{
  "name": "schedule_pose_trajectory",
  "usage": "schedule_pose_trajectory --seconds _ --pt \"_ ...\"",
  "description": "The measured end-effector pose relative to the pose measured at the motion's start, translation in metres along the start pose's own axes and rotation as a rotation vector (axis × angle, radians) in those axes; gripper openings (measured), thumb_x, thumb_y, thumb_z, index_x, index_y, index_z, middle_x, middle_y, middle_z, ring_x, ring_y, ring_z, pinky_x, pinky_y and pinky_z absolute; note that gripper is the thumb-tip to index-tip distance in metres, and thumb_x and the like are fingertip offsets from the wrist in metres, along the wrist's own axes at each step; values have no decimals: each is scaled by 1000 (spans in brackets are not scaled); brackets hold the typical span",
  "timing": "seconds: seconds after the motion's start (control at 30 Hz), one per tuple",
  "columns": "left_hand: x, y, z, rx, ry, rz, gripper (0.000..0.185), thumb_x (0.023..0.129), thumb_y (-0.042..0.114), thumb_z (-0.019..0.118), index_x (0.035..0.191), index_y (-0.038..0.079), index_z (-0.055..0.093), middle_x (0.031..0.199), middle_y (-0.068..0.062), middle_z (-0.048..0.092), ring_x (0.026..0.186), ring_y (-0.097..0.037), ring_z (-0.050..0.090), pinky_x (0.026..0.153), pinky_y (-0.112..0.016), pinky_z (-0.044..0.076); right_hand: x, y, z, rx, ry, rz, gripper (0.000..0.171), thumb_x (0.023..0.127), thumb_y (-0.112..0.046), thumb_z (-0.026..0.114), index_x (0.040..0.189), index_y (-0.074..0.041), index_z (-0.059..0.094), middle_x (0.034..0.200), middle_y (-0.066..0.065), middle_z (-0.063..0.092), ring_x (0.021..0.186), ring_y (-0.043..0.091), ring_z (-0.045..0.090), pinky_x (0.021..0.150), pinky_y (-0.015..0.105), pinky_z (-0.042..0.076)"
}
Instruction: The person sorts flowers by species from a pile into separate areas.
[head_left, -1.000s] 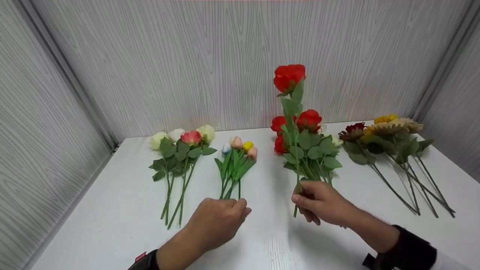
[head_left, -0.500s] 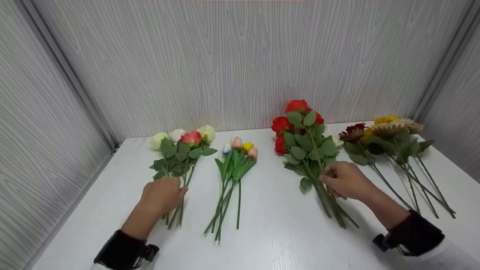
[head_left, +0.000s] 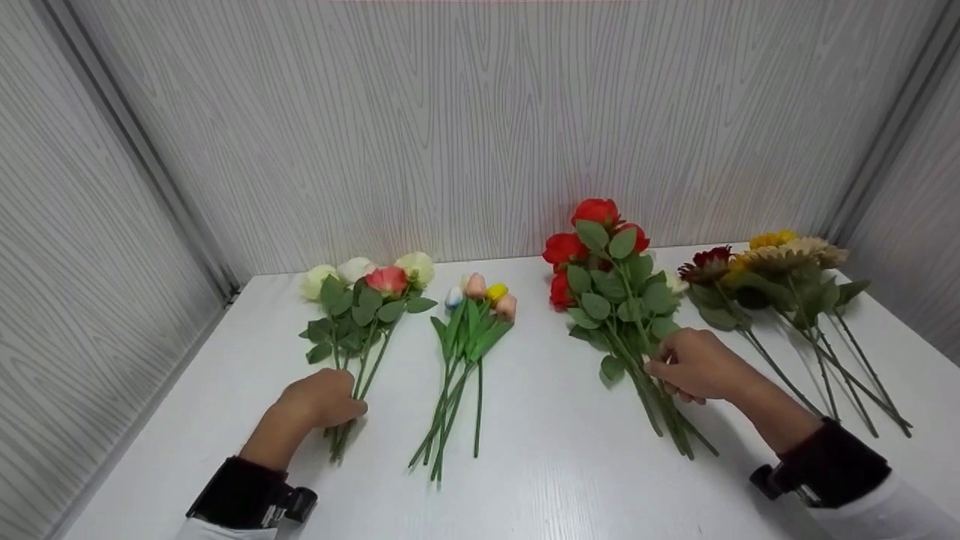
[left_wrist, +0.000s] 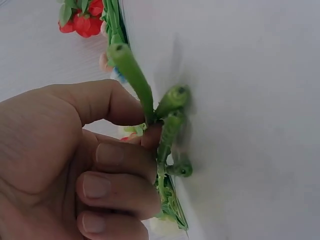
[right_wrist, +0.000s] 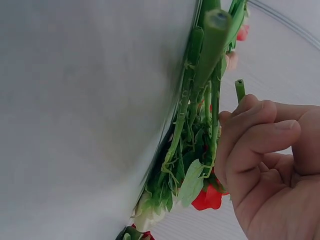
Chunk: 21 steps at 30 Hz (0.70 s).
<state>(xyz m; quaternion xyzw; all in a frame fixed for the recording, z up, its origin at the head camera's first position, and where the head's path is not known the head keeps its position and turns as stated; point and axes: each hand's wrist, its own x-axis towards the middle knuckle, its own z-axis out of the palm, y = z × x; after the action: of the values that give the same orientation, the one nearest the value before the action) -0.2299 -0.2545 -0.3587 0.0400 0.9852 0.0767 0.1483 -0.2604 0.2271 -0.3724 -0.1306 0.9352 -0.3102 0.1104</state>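
Observation:
At the left, my left hand (head_left: 322,397) pinches the lower stems of the white and pink roses (head_left: 386,280) between thumb and fingers. Several green stem ends (left_wrist: 131,75) stick out past the thumb in the left wrist view, close above the table. My right hand (head_left: 697,365) is at the bunch of red roses (head_left: 564,249), its curled fingers round the stem of the topmost red rose (head_left: 596,212). That stem's cut end (right_wrist: 240,89) pokes out above the fingers in the right wrist view. The bunch's other stems (right_wrist: 210,45) lie beside the hand.
Between the hands lie several tulips (head_left: 472,330), with green stems pointing toward me. Sunflower-like and dark red flowers (head_left: 780,259) lie at the right, stems crossing. The white table (head_left: 525,442) meets a grained panel (head_left: 480,135) at the back.
My right hand has lowered the upright red rose onto the red bunch and shifted right. My left hand has moved left from the tulips to the pale roses and drawn their stems together.

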Motion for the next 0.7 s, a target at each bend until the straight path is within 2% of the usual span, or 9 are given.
schedule_pose_trajectory --seconds 0.1,0.23,0.4,0.57,0.7 --pt "2 1 0 7 72 -10 29 87 28 48 63 12 46 61 -2 44 54 -16 43 47 -30 33 -1 0 0 -20 1 -14 25 90 -24 58 87 0 64 57 7 60 39 11 48 44 30 44" --pt "4 6 0 -19 234 -1 37 91 30 42 59 13 45 56 -2 45 49 -16 43 44 -30 32 -2 -1 -2 -62 7 -12 26 90 -26 59 76 -5 65 54 5 58 37 11 46 42 29 41" --pt "5 15 0 -14 383 27 38 90 27 40 54 16 41 49 1 39 45 -15 37 41 -30 29 -3 -4 -2 -113 21 -1 36 90 -29 58 59 -12 57 50 0 52 39 12 47 40 28 39" --pt "0 32 1 8 516 89 34 87 22 42 54 16 37 48 3 31 44 -13 28 38 -29 24 -6 -11 -1 -147 88 -39 46 90 -31 58 50 -18 38 44 -5 38 40 13 46 42 27 34" --pt "-7 54 3 55 635 182 31 85 18 48 56 16 38 47 3 29 43 -12 25 37 -28 21 -12 -21 3 -135 129 -98 45 89 -31 60 52 -18 37 45 -7 29 42 11 41 45 26 29"
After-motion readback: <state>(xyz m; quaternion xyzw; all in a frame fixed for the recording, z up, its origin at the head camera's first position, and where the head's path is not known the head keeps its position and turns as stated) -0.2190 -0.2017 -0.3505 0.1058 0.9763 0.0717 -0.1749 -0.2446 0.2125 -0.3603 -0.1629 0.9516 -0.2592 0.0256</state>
